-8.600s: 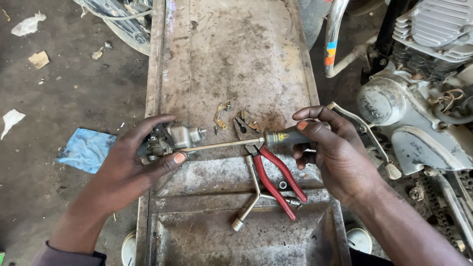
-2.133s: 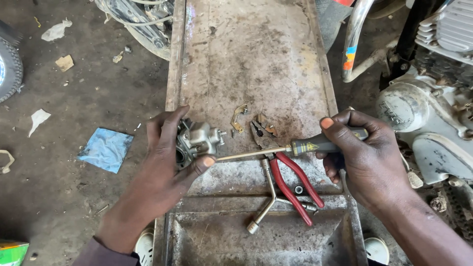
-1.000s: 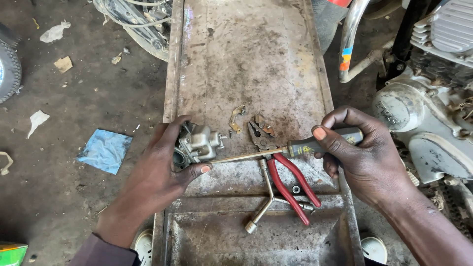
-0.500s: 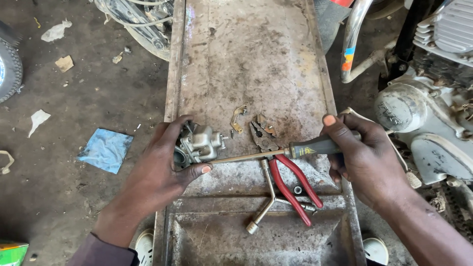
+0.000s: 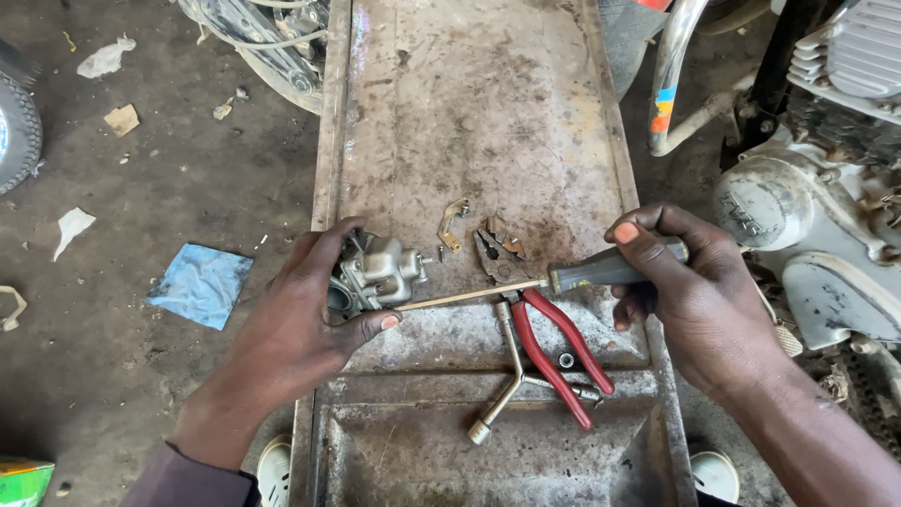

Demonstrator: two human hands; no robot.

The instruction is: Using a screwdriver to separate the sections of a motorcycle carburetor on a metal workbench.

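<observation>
My left hand (image 5: 296, 324) grips a small grey metal carburettor (image 5: 375, 274) at the left edge of a rusty metal bench (image 5: 488, 113). A screwdriver (image 5: 526, 286) with a long thin shaft and a grey handle is held in my right hand (image 5: 685, 300). Its tip reaches the carburettor beside my left thumb. Under the shaft lie red-handled pliers (image 5: 554, 347) and a three-armed socket wrench (image 5: 511, 376). Small brass parts (image 5: 452, 223) rest just beyond the shaft.
A motorcycle engine (image 5: 807, 216) and a chrome frame tube (image 5: 671, 75) stand at the right. Dirt floor on the left holds a blue rag (image 5: 200, 284), paper scraps and a tyre (image 5: 17, 131). A wheel with cables (image 5: 263, 47) leans at the bench's far left corner.
Both hands keep their hold. My right hand with the screwdriver has shifted slightly, and its fingers have changed their grip on the handle, while the carburettor stays at the bench's left edge.
</observation>
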